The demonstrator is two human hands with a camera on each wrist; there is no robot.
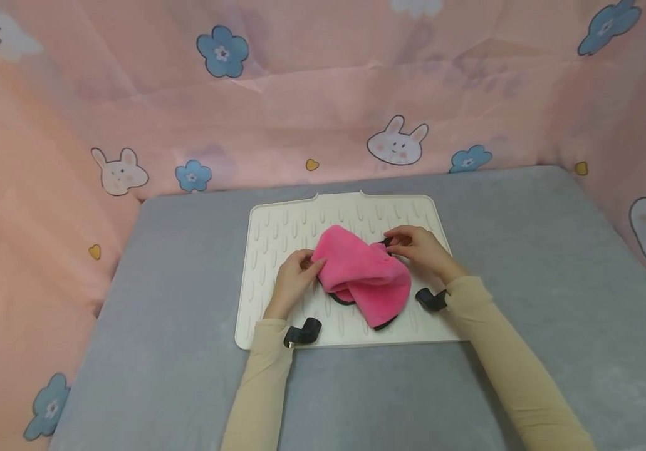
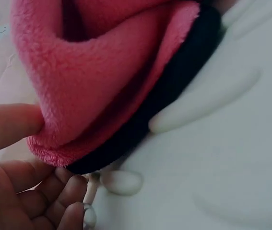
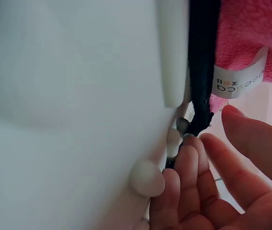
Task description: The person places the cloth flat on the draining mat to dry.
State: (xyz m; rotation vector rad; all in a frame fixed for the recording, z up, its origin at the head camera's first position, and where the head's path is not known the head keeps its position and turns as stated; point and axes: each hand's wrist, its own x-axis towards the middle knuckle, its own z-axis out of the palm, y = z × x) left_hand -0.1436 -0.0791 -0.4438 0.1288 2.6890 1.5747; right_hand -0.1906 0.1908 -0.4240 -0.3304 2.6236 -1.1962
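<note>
A pink fleecy cloth (image 1: 356,266) with black edging lies bunched and folded on a cream ridged mat (image 1: 266,282). My left hand (image 1: 291,279) pinches its left edge; in the left wrist view the thumb (image 2: 11,125) presses the pink fold (image 2: 92,81) from above, with fingers underneath. At the far right side of the cloth, my right hand (image 1: 421,247) touches the black edging (image 3: 203,72) with its fingertips. In the right wrist view the thumb (image 3: 251,139) stands apart from the fingers. A white printed label (image 3: 241,79) sticks out beside that edging.
The mat lies on a grey tabletop (image 1: 182,300). A pink curtain (image 1: 311,100) printed with rabbits and flowers hangs behind and at the sides. Black wrist cameras (image 1: 302,332) sit at both cuffs, just above the mat.
</note>
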